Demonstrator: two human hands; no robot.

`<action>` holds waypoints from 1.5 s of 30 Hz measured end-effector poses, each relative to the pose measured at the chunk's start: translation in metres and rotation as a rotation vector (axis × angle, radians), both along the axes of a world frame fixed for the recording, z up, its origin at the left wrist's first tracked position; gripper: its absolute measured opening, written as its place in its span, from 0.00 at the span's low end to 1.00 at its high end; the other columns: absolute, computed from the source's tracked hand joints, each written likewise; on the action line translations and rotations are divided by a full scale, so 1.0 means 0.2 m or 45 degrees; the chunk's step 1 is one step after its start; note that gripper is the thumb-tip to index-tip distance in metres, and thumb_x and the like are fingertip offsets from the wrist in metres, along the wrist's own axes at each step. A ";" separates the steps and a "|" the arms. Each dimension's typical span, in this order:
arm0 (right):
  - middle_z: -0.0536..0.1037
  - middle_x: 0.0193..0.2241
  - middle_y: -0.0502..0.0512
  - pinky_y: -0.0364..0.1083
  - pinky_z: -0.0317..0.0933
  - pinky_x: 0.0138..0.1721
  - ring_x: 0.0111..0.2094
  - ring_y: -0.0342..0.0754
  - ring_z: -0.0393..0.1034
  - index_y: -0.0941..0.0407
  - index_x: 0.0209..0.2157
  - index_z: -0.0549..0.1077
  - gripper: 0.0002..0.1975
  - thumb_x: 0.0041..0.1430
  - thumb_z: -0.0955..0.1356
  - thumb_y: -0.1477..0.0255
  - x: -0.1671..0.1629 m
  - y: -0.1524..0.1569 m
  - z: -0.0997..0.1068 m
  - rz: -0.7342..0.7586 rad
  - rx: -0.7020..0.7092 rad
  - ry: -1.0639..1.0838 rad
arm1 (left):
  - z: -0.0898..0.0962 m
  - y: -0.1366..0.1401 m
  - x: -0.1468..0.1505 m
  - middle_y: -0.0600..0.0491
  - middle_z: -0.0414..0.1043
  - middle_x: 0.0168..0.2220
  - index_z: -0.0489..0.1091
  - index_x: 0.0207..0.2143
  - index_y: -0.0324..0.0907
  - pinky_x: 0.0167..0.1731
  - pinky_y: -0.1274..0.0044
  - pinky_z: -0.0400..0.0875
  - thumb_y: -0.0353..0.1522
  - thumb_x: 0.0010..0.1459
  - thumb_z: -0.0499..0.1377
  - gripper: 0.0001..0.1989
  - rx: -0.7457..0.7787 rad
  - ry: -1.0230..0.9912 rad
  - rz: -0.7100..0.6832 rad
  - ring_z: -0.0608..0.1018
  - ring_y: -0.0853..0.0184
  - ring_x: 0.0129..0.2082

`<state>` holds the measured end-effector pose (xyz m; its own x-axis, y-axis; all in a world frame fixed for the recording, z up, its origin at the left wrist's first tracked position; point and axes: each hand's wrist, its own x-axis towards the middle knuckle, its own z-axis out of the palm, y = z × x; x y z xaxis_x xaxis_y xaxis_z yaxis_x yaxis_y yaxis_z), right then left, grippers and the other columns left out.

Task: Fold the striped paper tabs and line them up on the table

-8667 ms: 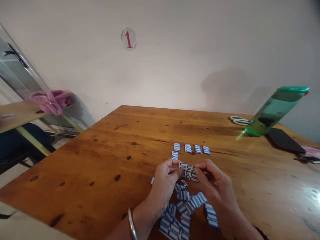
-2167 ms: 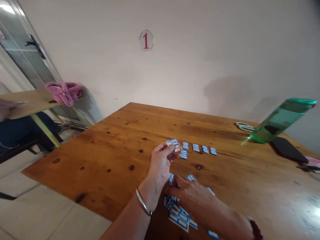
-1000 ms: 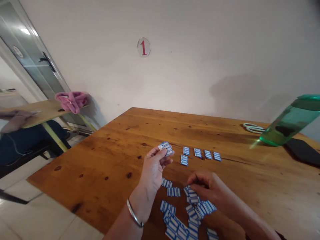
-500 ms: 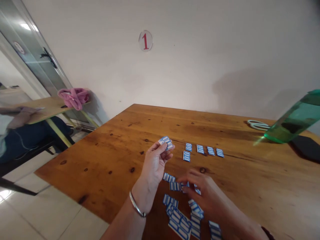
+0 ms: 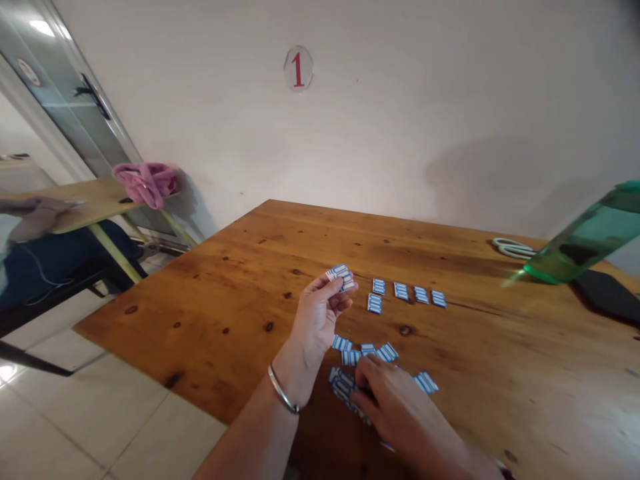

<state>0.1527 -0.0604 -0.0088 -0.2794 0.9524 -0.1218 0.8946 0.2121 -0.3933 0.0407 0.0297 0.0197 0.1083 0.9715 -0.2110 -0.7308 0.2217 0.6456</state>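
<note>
My left hand (image 5: 320, 307) is closed on a small stack of slightly fanned cards (image 5: 341, 277), white with blue stripes, held above the table. Lower down, my right hand (image 5: 385, 393) reaches over loose cards of the same kind. Its thumb and bent fingers are apart, with the fingertips at a heap of cards (image 5: 342, 381), partly covered by the hand. Just beyond the fingers lie more loose cards (image 5: 387, 352), some overlapping. One group (image 5: 426, 383) lies right of the hand. Several small cards (image 5: 400, 291) form a row farther back, with another card (image 5: 374, 304) in front of its left end.
The wooden table (image 5: 240, 280) meets a white wall. At the right are a green bottle (image 5: 575, 240), a white coiled cable (image 5: 513, 249) and a dark flat object (image 5: 607, 297). At another table on the left, with a pink cloth (image 5: 147, 183), a person's arm (image 5: 40, 213) shows.
My right hand has moved down and left from the upper loose cards onto the heap, now covering part of it. My left hand still holds its cards. The view has shifted slightly.
</note>
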 end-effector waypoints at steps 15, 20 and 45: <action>0.74 0.33 0.54 0.43 0.62 0.31 0.32 0.48 0.69 0.49 0.40 0.73 0.18 0.52 0.60 0.80 0.32 -0.15 0.00 0.106 0.236 0.163 | 0.00 0.00 0.00 0.54 0.75 0.23 0.71 0.24 0.38 0.21 0.84 0.65 0.24 0.40 0.65 0.07 0.022 -0.017 0.012 0.76 0.72 0.23; 0.73 0.36 0.55 0.44 0.63 0.29 0.34 0.51 0.69 0.42 0.45 0.69 0.22 0.49 0.65 0.76 0.32 -0.26 -0.15 0.207 0.178 -0.051 | 0.00 0.00 0.00 0.54 0.75 0.23 0.71 0.25 0.38 0.21 0.84 0.65 0.25 0.39 0.66 0.08 0.018 -0.014 -0.007 0.77 0.72 0.23; 0.69 0.44 0.57 0.52 0.60 0.40 0.46 0.54 0.61 0.53 0.43 0.68 0.13 0.55 0.63 0.74 0.25 0.06 0.07 0.002 0.214 -0.110 | -0.01 0.02 -0.01 0.54 0.77 0.25 0.73 0.26 0.38 0.19 0.84 0.66 0.21 0.43 0.62 0.06 -0.037 0.024 0.008 0.78 0.70 0.23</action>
